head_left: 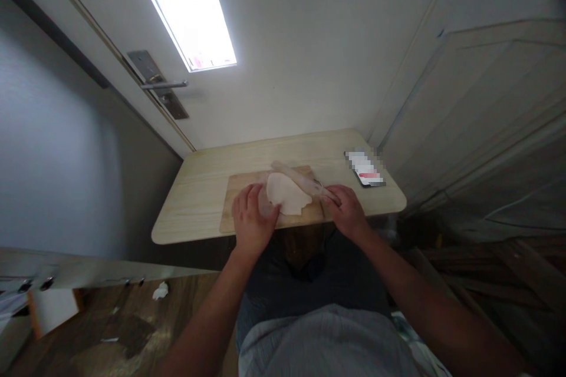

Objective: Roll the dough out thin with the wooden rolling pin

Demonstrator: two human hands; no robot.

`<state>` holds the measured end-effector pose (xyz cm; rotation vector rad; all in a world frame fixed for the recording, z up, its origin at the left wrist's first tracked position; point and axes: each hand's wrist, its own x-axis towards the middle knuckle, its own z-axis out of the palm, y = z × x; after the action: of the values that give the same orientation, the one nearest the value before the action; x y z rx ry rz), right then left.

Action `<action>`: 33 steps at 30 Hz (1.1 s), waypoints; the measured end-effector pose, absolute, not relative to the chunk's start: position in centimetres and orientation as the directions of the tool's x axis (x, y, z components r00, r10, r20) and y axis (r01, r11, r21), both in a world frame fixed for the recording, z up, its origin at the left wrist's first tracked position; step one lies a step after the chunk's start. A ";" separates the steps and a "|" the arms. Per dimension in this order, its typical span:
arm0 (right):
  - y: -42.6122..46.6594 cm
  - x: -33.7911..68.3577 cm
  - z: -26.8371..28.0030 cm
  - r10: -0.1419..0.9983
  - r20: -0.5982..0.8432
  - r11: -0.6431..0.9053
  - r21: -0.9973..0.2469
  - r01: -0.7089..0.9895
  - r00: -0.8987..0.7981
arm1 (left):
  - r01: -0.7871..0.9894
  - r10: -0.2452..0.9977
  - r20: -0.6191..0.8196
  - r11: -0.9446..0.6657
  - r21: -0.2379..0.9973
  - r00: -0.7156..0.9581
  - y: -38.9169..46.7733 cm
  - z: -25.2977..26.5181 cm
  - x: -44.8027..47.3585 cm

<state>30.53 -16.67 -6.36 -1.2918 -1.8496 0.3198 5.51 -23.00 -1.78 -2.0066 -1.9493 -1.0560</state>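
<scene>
A flat, pale sheet of dough (pixel 286 193) with one ragged edge lies on a wooden cutting board (pixel 228 212). My left hand (pixel 253 215) rests at the dough's left side, its fingers curved over the board and its thumb apart, at the dough's near edge. My right hand (pixel 347 209) is closed around the near end of a wooden rolling pin (pixel 298 178). The pin slants across the dough's far right edge, its other end pointing away to the left. Slight blur keeps me from telling how firmly it presses on the dough.
The board sits at the near edge of a light wooden table (pixel 190 188). A phone (pixel 363 167) lies at the table's right end. Behind stands a white door with a metal handle (pixel 163 85). Wooden pieces (pixel 499 274) are at the lower right.
</scene>
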 end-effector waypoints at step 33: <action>-16.2 27.8 -7.9 0.881 0.470 0.310 -0.663 0.681 0.057 | 0.740 0.868 0.105 -0.472 0.479 0.485 -17.6 -0.9 6.8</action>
<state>27.77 -16.24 -7.91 -1.4304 -1.6798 0.2797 6.79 -17.62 -0.86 -3.0145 -1.7138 -0.6078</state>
